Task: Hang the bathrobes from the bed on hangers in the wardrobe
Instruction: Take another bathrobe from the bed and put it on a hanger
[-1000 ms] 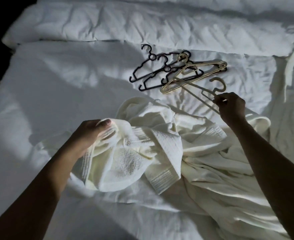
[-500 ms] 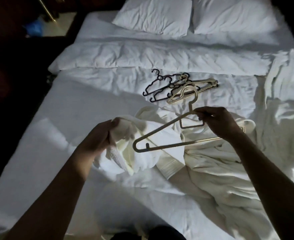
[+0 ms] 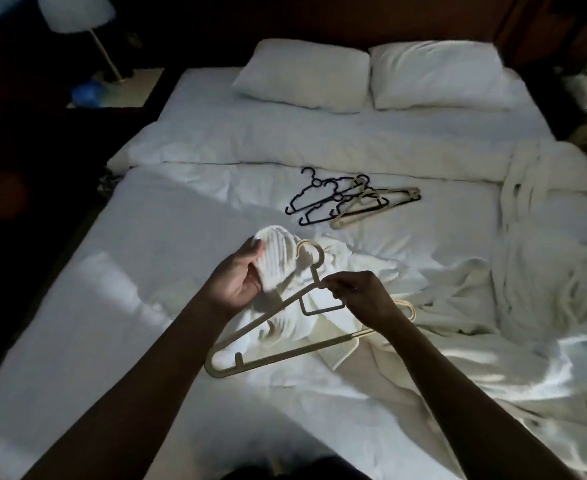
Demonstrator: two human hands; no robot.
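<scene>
Dim light falls across the white bed (image 3: 167,271), which serves as the work surface; the wardrobe is not in view. The left hand (image 3: 240,282) grips a bunched fold of the cream bathrobe (image 3: 278,261) and holds it clear of the sheet, while the rest of the garment lies crumpled on the mattress beneath and to the right of the hands. The right hand (image 3: 361,296) pinches the beige hanger (image 3: 285,357) at its neck, just below the hook, with the frame tilted. The step in hand appears to be loading the robe onto this hanger. Recommended method: locate the collar first, feed one hanger end into a shoulder, then draw the opposite shoulder over the other end. Thick towelling will likely drag sideways, so centre the collar at the hook before lifting. Spare hangers (image 3: 347,202) and a second bathrobe (image 3: 544,265) lie further up the bed, well apart from the hands.
</scene>
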